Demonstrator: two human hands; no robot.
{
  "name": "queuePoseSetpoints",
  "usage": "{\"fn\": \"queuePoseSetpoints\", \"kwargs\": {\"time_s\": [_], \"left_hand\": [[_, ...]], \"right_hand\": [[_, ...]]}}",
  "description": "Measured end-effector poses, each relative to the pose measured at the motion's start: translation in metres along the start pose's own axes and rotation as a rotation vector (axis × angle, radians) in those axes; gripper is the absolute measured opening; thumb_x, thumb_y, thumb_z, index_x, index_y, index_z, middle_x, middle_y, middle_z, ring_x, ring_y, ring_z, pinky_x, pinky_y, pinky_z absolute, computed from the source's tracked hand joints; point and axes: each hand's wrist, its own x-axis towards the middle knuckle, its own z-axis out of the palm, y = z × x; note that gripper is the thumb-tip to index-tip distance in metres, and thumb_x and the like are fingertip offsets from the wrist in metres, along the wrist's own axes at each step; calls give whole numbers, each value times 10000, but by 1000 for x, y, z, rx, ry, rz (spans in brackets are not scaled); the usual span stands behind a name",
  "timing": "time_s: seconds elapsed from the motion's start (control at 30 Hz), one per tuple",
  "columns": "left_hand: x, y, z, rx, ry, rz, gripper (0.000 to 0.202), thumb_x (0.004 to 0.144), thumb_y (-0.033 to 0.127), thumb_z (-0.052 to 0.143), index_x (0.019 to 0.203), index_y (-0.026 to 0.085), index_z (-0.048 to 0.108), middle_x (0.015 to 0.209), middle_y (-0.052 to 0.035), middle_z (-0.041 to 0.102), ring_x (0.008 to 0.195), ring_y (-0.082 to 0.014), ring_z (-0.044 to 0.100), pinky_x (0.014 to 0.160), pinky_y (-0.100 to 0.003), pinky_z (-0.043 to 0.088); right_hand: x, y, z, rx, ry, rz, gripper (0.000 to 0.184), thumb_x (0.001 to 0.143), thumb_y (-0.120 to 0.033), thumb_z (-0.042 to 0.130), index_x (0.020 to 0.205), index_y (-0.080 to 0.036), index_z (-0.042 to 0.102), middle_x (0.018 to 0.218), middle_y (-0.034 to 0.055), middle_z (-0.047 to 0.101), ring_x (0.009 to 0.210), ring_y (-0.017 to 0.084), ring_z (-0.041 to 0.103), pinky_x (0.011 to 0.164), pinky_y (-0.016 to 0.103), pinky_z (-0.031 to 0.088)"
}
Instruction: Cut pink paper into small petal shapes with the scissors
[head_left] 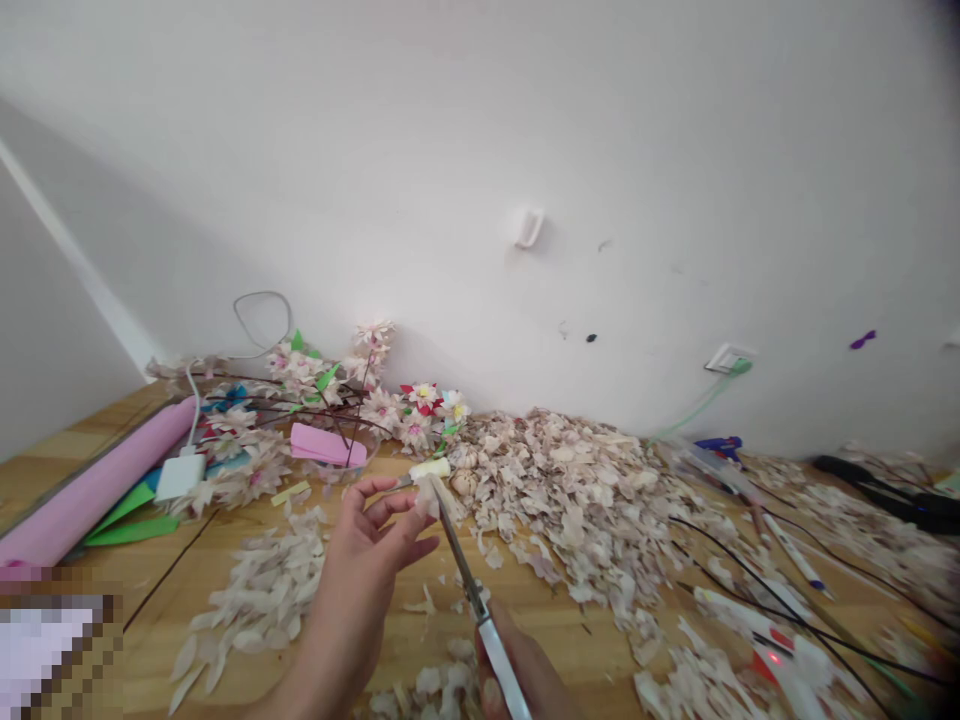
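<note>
Whitish papery flake (427,497), head view: pinched between thumb and fingers of the left hand (367,545), above the wooden desk (146,565). Right hand (538,668) has its fingers curled round scissors (465,572), blade tip at the flake. Large heap of flakes (555,490) beyond, rightward; smaller pile (262,580) left of the left wrist.

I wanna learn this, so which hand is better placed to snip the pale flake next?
Probably the right hand: it holds the scissors, which reach right up to the pale flake. The left hand looks busy pinching that flake.
</note>
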Motion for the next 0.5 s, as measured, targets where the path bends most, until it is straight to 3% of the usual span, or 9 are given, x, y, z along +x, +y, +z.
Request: {"fn": "queuePoseSetpoints", "kwargs": {"time_s": [0.1, 0.27, 0.5], "left_hand": [[0, 0, 2, 16, -3, -9, 487, 562, 241, 802, 915, 209, 469, 726, 18, 625, 701, -152, 621, 633, -327, 574], [-2, 0, 2, 8, 3, -28, 498, 547, 252, 809, 916, 206, 477, 732, 13, 631, 703, -162, 630, 620, -330, 572], [-3, 0, 1, -8, 7, -27, 469, 551, 242, 802, 899, 208, 491, 731, 23, 621, 688, -155, 625, 616, -331, 573]], "right_hand": [[3, 8, 2, -2, -2, -34, 419, 772, -305, 445, 1175, -205, 500, 742, 24, 589, 669, 199, 539, 635, 285, 428], [5, 12, 4, 17, -6, -37, 242, 761, -375, 445, 929, -215, 512, 660, -19, 481, 596, 164, 449, 562, 261, 355], [13, 9, 5, 87, -56, -37, 240, 742, -464, 448, 817, -236, 439, 575, -68, 368, 509, 122, 324, 476, 255, 239]]}}
